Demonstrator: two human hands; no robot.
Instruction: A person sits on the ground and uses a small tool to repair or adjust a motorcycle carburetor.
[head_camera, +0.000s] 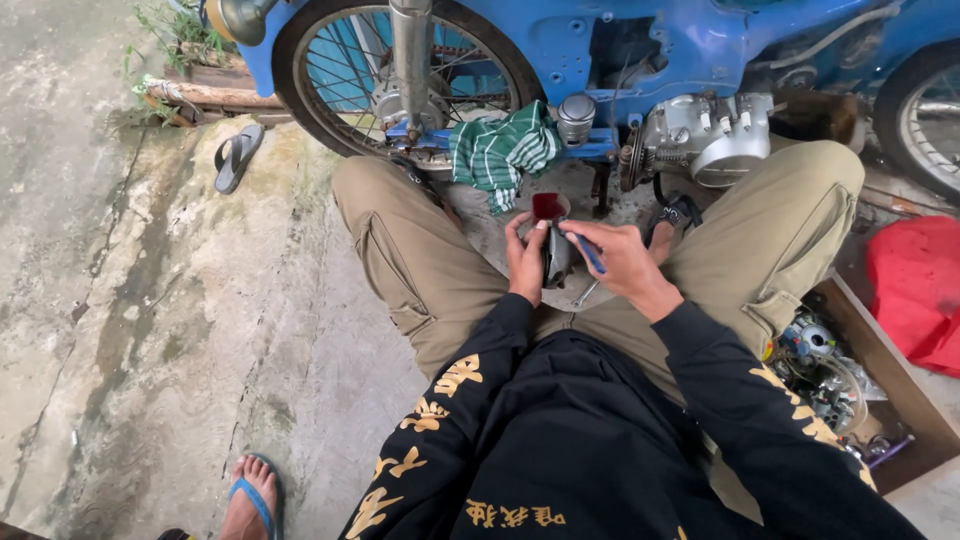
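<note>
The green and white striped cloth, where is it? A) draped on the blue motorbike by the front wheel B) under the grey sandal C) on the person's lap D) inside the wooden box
A: the green and white striped cloth hangs over the blue motorbike's low frame beside the spoked front wheel, above the small cup of red liquid, well away from the wooden box.

blue motorbike (690, 40), green-striped cloth (500, 150), red cup (549, 206)
</note>
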